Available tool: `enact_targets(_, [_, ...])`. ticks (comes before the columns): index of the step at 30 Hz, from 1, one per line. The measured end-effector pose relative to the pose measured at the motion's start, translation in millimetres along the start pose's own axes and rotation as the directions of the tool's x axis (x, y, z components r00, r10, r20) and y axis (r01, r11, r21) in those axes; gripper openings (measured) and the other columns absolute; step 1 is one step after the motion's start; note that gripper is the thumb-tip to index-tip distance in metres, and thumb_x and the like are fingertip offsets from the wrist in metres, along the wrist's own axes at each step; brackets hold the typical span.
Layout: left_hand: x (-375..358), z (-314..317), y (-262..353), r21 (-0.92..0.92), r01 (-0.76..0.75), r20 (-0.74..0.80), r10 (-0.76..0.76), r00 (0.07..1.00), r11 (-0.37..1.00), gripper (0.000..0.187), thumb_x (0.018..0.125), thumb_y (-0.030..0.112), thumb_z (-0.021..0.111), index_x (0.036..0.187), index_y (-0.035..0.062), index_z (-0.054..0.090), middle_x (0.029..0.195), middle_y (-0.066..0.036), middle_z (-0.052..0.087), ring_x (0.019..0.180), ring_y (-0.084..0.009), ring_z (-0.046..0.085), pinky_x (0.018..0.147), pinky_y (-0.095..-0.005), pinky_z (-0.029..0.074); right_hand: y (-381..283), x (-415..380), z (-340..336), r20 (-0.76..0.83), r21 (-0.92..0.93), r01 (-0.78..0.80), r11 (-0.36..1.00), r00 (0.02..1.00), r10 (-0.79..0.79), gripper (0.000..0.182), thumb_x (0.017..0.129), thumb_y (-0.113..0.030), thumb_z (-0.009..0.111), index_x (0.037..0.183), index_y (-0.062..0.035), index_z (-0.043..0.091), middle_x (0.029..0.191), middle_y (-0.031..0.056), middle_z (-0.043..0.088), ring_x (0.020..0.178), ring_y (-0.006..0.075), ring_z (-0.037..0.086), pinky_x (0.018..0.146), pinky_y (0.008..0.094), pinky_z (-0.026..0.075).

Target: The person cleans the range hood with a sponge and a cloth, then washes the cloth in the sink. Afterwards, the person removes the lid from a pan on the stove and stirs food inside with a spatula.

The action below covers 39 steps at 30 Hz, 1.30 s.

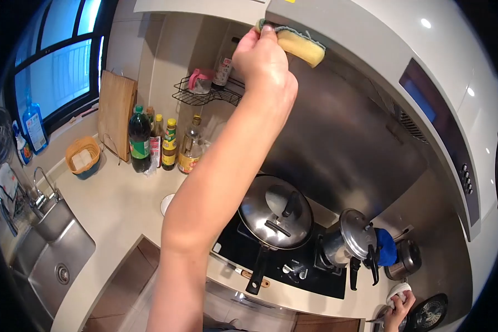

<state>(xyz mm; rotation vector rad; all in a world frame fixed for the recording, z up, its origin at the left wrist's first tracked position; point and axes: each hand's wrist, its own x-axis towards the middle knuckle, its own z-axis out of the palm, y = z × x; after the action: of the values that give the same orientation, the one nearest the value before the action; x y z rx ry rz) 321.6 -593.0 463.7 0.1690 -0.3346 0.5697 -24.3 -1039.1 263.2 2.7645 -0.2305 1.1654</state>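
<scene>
My left hand [263, 55] is raised at the top centre, its fingers pinched on a yellow cloth [301, 48] with a grey-green edge. The cloth lies against the lower edge of the grey range hood [348, 27]. At the lower right, my right hand [399, 312] is closed on a white cloth [398, 292], beside a round black object [429, 312]. My left forearm crosses the middle of the view and hides part of the counter.
Below the hood, a lidded wok [254, 213] and a pressure cooker [337, 246] stand on the black stove [310, 279]. Bottles [140, 138], a wire shelf [205, 98], a cutting board [116, 113] and a basket [83, 157] are at the left, above the sink [50, 265].
</scene>
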Motion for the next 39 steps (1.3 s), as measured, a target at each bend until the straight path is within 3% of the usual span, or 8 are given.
enact_targets(4, [-55.8, 13.7, -54.9, 0.434, 0.081, 0.029, -0.104, 0.994, 0.897, 0.010, 0.082, 0.009, 0.050, 0.077, 0.0001, 0.049, 0.073, -0.006, 0.052, 0.071, -0.0111, 0.047, 0.065, -0.0256, 0.040, 4.7, 0.3, 11.3, -0.027, -0.026, 0.001, 1.000, 1.000, -0.002, 0.033, 0.043, 0.010, 0.045, 0.073, -0.0008, 0.053, 0.100, 0.0192, 0.041, 0.094, 0.0347, 0.043, 0.084, 0.0402, 0.034])
enact_targets(5, [-73.0, 24.5, -61.0, 0.143, 0.235, 0.059, -0.245, 0.968, 0.961, 0.009, 0.081, 0.008, 0.050, 0.078, -0.0006, 0.049, 0.074, -0.006, 0.053, 0.072, -0.0114, 0.048, 0.066, -0.0261, 0.040, 2.6, 7.3, 14.9, -0.071, 0.030, 0.044, 0.999, 0.997, -0.042, 0.032, 0.043, 0.010, 0.045, 0.073, -0.0008, 0.053, 0.099, 0.0190, 0.041, 0.093, 0.0346, 0.043, 0.084, 0.0398, 0.034])
enact_targets(8, [-54.8, 12.6, -38.3, 0.314, 0.157, 0.054, -0.182, 0.982, 0.937, 0.006, 0.080, 0.005, 0.051, 0.080, -0.0007, 0.050, 0.077, -0.005, 0.053, 0.071, -0.0120, 0.048, 0.066, -0.0264, 0.040, -6.8, 12.9, 20.2, -0.098, 0.102, 0.066, 0.993, 0.994, -0.056, 0.031, 0.046, 0.009, 0.045, 0.073, -0.0015, 0.053, 0.097, 0.0183, 0.041, 0.091, 0.0344, 0.044, 0.083, 0.0389, 0.035])
enact_targets(14, [-28.3, 8.4, -18.9, 0.065, 0.080, 0.024, -0.082, 0.996, 0.995, 0.009, 0.084, 0.005, 0.049, 0.091, -0.0004, 0.047, 0.086, -0.005, 0.051, 0.075, -0.0124, 0.049, 0.072, -0.0246, 0.041, 12.5, -39.6, 26.4, -0.059, 0.167, -0.140, 0.976, 0.987, 0.152, 0.027, 0.049, 0.007, 0.050, 0.073, -0.0035, 0.056, 0.096, 0.0176, 0.041, 0.092, 0.0339, 0.044, 0.083, 0.0398, 0.035])
enact_targets(26, [-186.3, 70.2, -140.3, 0.132, 0.549, 0.188, -0.565, 0.803, 0.825, 0.007, 0.074, -0.001, 0.053, 0.081, 0.0001, 0.055, 0.077, -0.004, 0.054, 0.067, -0.0106, 0.048, 0.061, -0.0233, 0.038, 39.0, -58.6, 40.9, -0.160, 0.274, -0.268, 0.924, 0.934, 0.318, 0.030, 0.049, 0.010, 0.042, 0.073, -0.0023, 0.056, 0.096, 0.0163, 0.042, 0.092, 0.0337, 0.044, 0.086, 0.0378, 0.033])
enact_targets(31, [-134.7, 37.3, -95.7, 0.488, 0.311, 0.476, -0.548, 0.688, 0.815, 0.010, 0.079, 0.002, 0.049, 0.086, -0.0028, 0.054, 0.084, -0.008, 0.053, 0.078, -0.0116, 0.049, 0.076, -0.0216, 0.040, 40.5, -63.8, 66.5, -0.142, 0.300, -0.299, 0.906, 0.925, 0.352, 0.027, 0.049, 0.008, 0.047, 0.070, -0.0059, 0.059, 0.093, 0.0160, 0.045, 0.089, 0.0328, 0.046, 0.078, 0.0371, 0.038])
enact_targets(32, [-116.1, 42.9, -89.4, 0.396, 0.491, 0.197, -0.594, 0.780, 0.776, 0.017, 0.080, 0.001, 0.048, 0.095, -0.0073, 0.049, 0.092, -0.011, 0.052, 0.085, -0.0145, 0.050, 0.082, -0.0234, 0.042, 44.8, -67.9, 72.1, -0.156, 0.309, -0.283, 0.908, 0.926, 0.342, 0.027, 0.049, 0.008, 0.048, 0.069, -0.0063, 0.059, 0.092, 0.0155, 0.045, 0.087, 0.0320, 0.046, 0.077, 0.0369, 0.039])
enact_targets(39, [-127.8, 54.6, -97.3, 0.410, 0.461, 0.134, -0.552, 0.823, 0.787, 0.019, 0.085, 0.000, 0.041, 0.099, -0.0109, 0.045, 0.102, -0.016, 0.051, 0.098, -0.0226, 0.050, 0.090, -0.0287, 0.042, 80.3, -100.8, 89.5, -0.131, 0.351, -0.389, 0.852, 0.881, 0.456, 0.026, 0.049, 0.006, 0.050, 0.070, -0.0068, 0.060, 0.089, 0.0145, 0.045, 0.086, 0.0304, 0.045, 0.074, 0.0366, 0.038])
